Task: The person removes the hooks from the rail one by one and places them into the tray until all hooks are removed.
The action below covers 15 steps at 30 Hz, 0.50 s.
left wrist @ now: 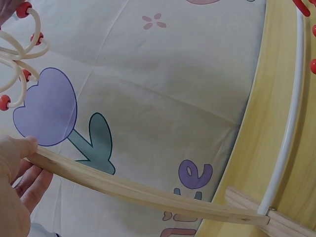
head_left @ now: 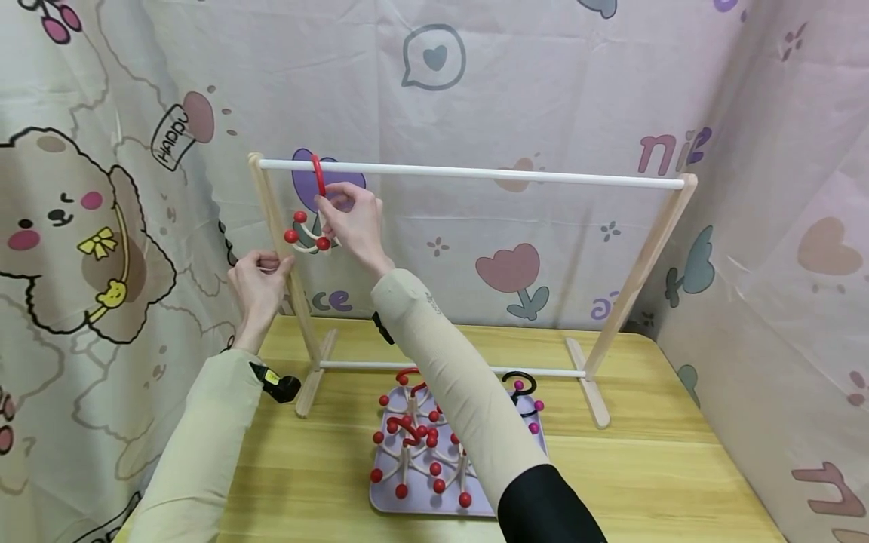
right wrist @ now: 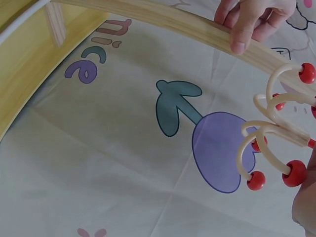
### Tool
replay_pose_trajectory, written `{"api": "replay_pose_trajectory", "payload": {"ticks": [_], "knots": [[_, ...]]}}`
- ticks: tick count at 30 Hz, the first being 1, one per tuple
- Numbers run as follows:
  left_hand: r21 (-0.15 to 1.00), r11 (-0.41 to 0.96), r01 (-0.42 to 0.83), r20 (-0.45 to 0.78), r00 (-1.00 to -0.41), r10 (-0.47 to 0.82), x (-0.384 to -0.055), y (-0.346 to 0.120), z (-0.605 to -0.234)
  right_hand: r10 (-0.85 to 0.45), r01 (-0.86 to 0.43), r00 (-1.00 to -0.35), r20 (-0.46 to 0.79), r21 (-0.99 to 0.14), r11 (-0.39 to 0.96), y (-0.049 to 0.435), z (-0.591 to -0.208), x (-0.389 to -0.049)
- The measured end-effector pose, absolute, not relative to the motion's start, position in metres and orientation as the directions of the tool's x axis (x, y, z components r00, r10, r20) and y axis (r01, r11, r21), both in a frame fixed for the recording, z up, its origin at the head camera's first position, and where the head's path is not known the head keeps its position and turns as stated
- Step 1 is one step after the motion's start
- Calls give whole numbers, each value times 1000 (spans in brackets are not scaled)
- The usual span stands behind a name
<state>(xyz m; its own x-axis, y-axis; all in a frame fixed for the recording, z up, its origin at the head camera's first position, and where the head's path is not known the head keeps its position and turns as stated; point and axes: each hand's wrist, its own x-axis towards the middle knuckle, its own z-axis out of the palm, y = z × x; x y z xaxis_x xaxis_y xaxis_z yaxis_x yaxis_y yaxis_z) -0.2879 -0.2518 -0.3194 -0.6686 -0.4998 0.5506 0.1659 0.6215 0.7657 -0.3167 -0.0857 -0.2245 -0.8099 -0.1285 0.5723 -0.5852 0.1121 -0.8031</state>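
Observation:
A cream hanger with several curved arms, red ball tips and a red hook (head_left: pixel 318 175) is on the white top bar (head_left: pixel 475 173) of a wooden rack, near its left end. My right hand (head_left: pixel 357 226) pinches it just below the hook. In the right wrist view its curved arms (right wrist: pixel 276 123) point away from the fingers. Lower and to the left, my left hand (head_left: pixel 260 290) grips the rack's left post (head_left: pixel 305 317). The left wrist view shows the thumb on one side of that post (left wrist: pixel 133 190) and fingers on the other.
On the wooden table (head_left: pixel 665 460), a lilac tray (head_left: pixel 387 507) holds several similar red-tipped hangers (head_left: pixel 405 452) and a black-hooked hanger (head_left: pixel 519 381) with magenta tips. My right forearm covers part of the tray. Printed curtains (head_left: pixel 434 113) surround the table behind and at both sides.

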Motion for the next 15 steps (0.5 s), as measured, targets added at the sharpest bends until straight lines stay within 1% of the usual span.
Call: {"api": "replay_pose_trajectory", "payload": {"ticks": [6, 10, 15], "knots": [[756, 633, 163, 562, -658, -501, -288, -252, -320, -107, -612, -791, 603, -774, 163, -86, -221, -318], [761, 625, 174, 562, -658, -501, -288, -252, -320, -88, -612, -789, 608, -765, 200, -85, -218, -319], [764, 622, 171, 558, -660, -504, -288, -251, -320, -92, -620, -784, 614, -763, 184, -81, -217, -319]]}}
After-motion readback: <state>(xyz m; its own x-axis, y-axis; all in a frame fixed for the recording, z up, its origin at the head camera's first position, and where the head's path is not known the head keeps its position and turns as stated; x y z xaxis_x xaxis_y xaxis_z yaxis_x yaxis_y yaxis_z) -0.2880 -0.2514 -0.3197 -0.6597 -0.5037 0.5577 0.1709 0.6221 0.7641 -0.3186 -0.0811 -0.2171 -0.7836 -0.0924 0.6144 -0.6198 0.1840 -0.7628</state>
